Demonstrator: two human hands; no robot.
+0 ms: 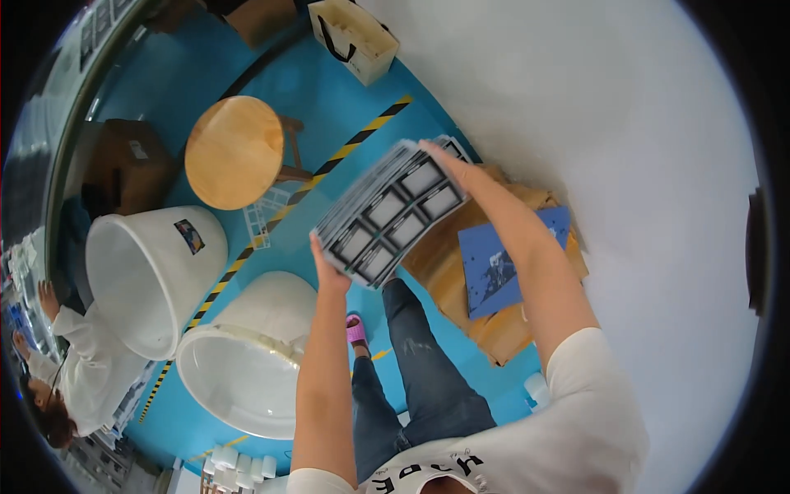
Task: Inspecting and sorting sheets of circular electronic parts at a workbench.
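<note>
The person's left grip (329,267) and right grip (450,170) are closed on opposite ends of a thick stack of thin sheets (393,216), held between them above the blue floor (313,92). The stack looks slightly bowed, with pale layered edges and rows of grey, black-framed rectangles on its facing side. Dark lettering crosses the white shirt's (576,436) front, partly hidden.

Stack (387,212) between my left hand (331,273) and right hand (453,167), frame centre.
Stool (234,152) upper left, two tubs (267,306) below it.
</note>
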